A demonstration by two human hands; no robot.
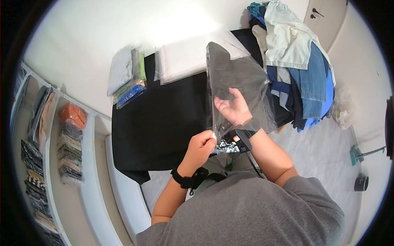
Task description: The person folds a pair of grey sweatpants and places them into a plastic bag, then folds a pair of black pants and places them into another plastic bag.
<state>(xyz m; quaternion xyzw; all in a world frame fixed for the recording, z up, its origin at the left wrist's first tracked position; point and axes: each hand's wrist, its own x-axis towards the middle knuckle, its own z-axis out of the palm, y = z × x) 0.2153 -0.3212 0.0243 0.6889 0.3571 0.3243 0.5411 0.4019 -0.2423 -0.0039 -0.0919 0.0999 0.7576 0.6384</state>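
A clear plastic bag [254, 78] stands up in front of me over the black-covered table. Its mouth is toward my body. My left hand [202, 144] is closed in a pinch on the bag's near left edge. My right hand [234, 107] appears through the film, inside the bag up to about the wrist. Its palm is turned up, and its fingers and thumb are spread, holding nothing. Dark straps with small devices sit on both wrists. Behind the bag lies a stack of flat clear bags [182, 60].
Bagged folded clothes [126, 76] are piled at the table's [160, 119] back left. A heap of loose clothes [305, 69] covers the right end. Shelves [51, 164] with packed garments stand at left. A clear bag [344, 108] and a green-headed tool [356, 156] are at the right wall.
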